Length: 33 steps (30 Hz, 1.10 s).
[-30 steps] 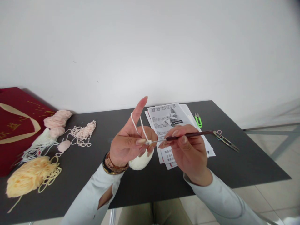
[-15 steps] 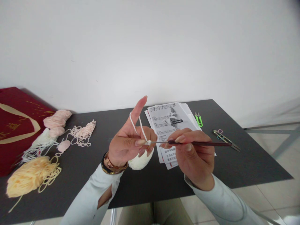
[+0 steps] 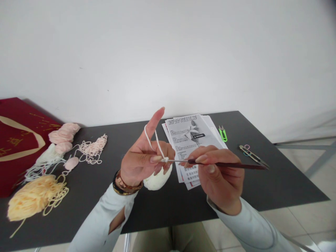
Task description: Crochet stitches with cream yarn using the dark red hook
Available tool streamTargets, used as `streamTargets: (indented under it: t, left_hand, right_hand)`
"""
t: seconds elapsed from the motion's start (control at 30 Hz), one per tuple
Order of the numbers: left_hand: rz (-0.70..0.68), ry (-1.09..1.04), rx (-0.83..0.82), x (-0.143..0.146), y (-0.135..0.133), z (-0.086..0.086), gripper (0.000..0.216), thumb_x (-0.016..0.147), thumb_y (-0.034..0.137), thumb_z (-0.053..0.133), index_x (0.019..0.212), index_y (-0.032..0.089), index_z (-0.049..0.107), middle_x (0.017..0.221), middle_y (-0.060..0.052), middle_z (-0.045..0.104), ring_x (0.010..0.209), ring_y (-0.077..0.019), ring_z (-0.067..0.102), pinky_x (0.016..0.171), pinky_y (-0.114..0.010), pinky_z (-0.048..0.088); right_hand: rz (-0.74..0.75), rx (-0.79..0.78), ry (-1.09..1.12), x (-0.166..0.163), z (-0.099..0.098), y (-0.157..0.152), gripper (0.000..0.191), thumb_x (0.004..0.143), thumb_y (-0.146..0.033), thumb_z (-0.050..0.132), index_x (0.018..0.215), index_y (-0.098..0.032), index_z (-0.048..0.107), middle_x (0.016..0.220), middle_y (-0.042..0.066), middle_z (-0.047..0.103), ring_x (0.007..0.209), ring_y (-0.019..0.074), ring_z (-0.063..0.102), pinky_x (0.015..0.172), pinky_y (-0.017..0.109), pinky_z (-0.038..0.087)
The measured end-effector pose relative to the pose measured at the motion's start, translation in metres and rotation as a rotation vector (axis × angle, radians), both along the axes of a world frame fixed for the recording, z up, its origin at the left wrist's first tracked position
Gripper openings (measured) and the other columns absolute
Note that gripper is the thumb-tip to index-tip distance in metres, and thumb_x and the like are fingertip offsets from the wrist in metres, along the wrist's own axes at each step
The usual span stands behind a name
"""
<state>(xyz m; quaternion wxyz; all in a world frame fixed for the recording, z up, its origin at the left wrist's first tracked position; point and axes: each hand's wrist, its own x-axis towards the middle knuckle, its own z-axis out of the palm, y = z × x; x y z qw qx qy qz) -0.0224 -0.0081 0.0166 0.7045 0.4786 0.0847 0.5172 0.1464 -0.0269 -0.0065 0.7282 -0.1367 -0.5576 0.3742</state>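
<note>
My left hand (image 3: 143, 157) pinches a small knot of white yarn (image 3: 165, 159) between thumb and fingers. Its index finger points up, and a strand of the yarn loops around it and runs down to the knot. My right hand (image 3: 219, 175) grips a crochet hook (image 3: 231, 164) with a dark handle, held nearly level. The hook's thin metal shaft reaches left into the white stitches at my left fingertips; its very tip is hidden there. Below and behind my left hand, a ball of white yarn (image 3: 157, 179) sits on the table.
Printed sheets (image 3: 183, 131) lie behind my hands on the dark table (image 3: 105, 196). Green thread snips (image 3: 222, 133) and metal scissors (image 3: 253, 156) are to the right. At left are a red gift bag (image 3: 23, 140), pink yarn (image 3: 64, 134) and yellow yarn (image 3: 33, 197).
My right hand has shifted slightly right, and the hook with it, its handle end dipping a little. My left hand stays nearly in place, still holding the yarn.
</note>
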Motion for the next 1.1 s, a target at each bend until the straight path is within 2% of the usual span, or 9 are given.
streamTargets:
  t: [0.17, 0.6, 0.9, 1.1]
  left_hand:
    - [0.016, 0.013, 0.016, -0.0006, 0.0003, -0.0008, 0.084, 0.079, 0.013, 0.065, 0.152, 0.037, 0.032, 0.051, 0.006, 0.051, 0.053, -0.0142, 0.048, 0.055, -0.029, 0.039]
    - [0.01, -0.009, 0.014, 0.0006, 0.0021, -0.0028, 0.083, 0.08, 0.012, 0.064, 0.152, 0.038, 0.03, 0.052, 0.006, 0.051, 0.053, -0.0143, 0.045, 0.055, -0.029, 0.036]
    - [0.044, 0.025, 0.017, 0.0, 0.0, -0.0009, 0.082, 0.079, 0.015, 0.067, 0.151, 0.038, 0.033, 0.051, 0.007, 0.049, 0.052, -0.013, 0.045, 0.056, -0.029, 0.037]
    - [0.038, 0.042, 0.025, -0.0008, 0.0006, -0.003, 0.084, 0.081, 0.017, 0.067, 0.152, 0.039, 0.029, 0.051, 0.006, 0.048, 0.051, -0.0129, 0.043, 0.054, -0.028, 0.039]
  right_hand:
    - [-0.066, 0.053, -0.028, 0.0007, -0.0017, -0.0007, 0.013, 0.092, -0.017, 0.061, 0.1, -0.019, 0.071, 0.081, 0.004, 0.071, 0.077, 0.0174, 0.068, 0.061, 0.031, 0.06]
    - [-0.061, 0.081, -0.041, 0.0007, 0.0007, -0.0041, 0.017, 0.089, -0.011, 0.061, 0.101, -0.017, 0.072, 0.082, 0.006, 0.074, 0.075, 0.0185, 0.07, 0.062, 0.033, 0.059]
    - [-0.067, 0.055, -0.018, 0.0003, -0.0018, -0.0052, 0.016, 0.09, -0.015, 0.061, 0.1, -0.018, 0.072, 0.081, 0.006, 0.074, 0.075, 0.0177, 0.069, 0.058, 0.03, 0.058]
    - [-0.146, 0.1, -0.084, -0.0002, -0.0003, -0.0041, 0.016, 0.091, -0.019, 0.061, 0.102, -0.024, 0.072, 0.078, 0.003, 0.075, 0.069, 0.0178, 0.069, 0.056, 0.032, 0.057]
